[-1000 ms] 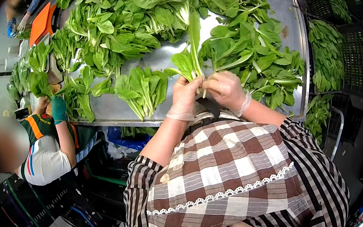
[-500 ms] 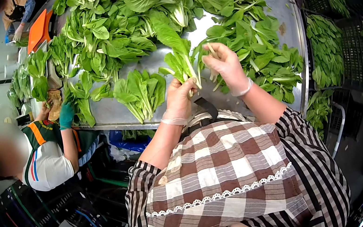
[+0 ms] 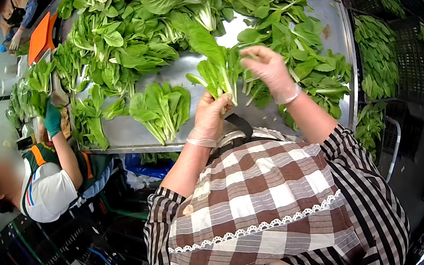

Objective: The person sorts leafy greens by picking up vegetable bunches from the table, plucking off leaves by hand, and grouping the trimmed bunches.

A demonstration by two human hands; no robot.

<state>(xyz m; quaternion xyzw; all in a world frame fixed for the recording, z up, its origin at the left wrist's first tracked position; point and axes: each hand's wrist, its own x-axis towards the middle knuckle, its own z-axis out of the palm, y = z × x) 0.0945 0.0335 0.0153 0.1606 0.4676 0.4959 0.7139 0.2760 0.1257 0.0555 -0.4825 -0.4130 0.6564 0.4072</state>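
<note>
My left hand, in a clear glove, is closed round the pale stalks of a small bunch of leafy greens, with the leaves pointing away from me. To its right, my right hand is raised over the table, also gloved. Its fingers are curved and apart, and I see nothing between them. Loose greens lie beyond and below that hand. Left of the held bunch, another small bunch rests on the metal table, stalks toward me.
A big heap of greens covers the table's far side. Black crates of greens stand along the right. At left, a co-worker with a green glove holds greens near an orange panel. Another person's arm shows at the top left.
My right hand has moved slightly right, and the pale stalk pieces in its fingers are gone. My left hand keeps its hold. The co-worker's gloved hand has moved left and up with greens.
</note>
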